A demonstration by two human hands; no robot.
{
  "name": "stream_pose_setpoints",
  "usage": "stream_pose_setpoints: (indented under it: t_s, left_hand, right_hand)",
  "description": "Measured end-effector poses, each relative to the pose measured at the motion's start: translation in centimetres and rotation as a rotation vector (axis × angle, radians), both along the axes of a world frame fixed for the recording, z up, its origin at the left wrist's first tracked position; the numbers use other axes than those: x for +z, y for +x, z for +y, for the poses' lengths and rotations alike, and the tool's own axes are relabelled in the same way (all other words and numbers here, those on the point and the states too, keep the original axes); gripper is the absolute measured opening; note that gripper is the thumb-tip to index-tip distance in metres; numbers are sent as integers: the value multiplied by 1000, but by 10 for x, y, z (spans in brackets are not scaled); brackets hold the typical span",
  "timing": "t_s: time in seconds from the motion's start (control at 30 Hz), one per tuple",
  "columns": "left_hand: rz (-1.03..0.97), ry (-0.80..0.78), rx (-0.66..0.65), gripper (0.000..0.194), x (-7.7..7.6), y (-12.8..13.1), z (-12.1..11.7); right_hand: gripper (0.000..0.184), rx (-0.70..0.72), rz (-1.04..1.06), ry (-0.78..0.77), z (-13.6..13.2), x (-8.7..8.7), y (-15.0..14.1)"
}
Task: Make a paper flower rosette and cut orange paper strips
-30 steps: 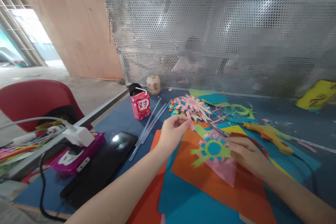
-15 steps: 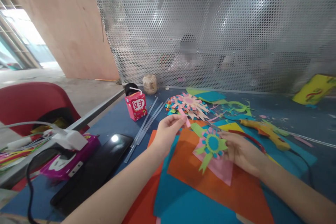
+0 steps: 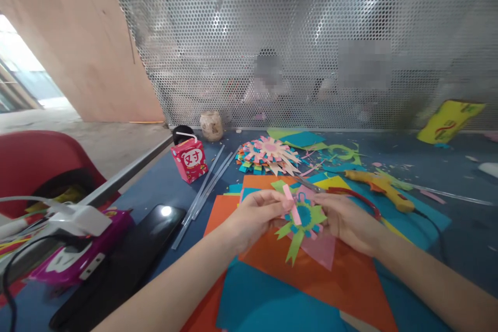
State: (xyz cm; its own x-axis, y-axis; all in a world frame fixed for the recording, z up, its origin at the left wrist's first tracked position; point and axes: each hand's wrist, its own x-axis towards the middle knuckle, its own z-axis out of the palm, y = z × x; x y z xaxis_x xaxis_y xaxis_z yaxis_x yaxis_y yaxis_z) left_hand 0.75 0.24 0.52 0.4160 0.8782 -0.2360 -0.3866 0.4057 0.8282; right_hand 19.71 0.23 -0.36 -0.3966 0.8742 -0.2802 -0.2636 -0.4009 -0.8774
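Note:
Between finger and thumb, my left hand pinches a small pink paper strip. The strip lies across the front of a paper rosette, which has a blue centre, green points and green forked tails. My right hand grips the rosette by its right edge; some of those fingers are hidden behind it. Below both hands are an orange sheet, a pink piece of paper and a blue sheet. Scissors with red handles lie just behind my right hand.
A pile of paper rosettes sits behind my hands. To the right rests a yellow glue gun with its cord. At left are glue sticks, a pink drink box, a black phone and a purple power strip. A perforated metal panel closes the back.
My left hand has brought the pink strip right and down onto the rosette. The rosette has turned and tilted in my right hand. The camera view has shifted slightly to the right.

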Motion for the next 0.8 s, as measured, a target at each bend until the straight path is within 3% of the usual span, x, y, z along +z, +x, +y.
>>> stream_pose_setpoints:
  t_s: [0.1, 0.23, 0.37, 0.57, 0.8]
  left_hand:
    - [11, -41, 11, 28, 2, -1, 0]
    - [29, -43, 25, 26, 0, -2, 3]
    - [4, -32, 32, 25, -2, -2, 3]
    - [-23, 16, 16, 23, -1, -2, 2]
    - [-28, 116, 386, 23, 1, -11, 13]
  right_hand:
    - [34, 83, 43, -53, 1, -1, 0]
    - [23, 116, -70, -3, 1, -4, 0]
    - [43, 73, -179, 53, -2, -6, -1]
    - [32, -18, -220, 134, 0, -9, 1]
    - [41, -223, -224, 133, 2, -2, 4]
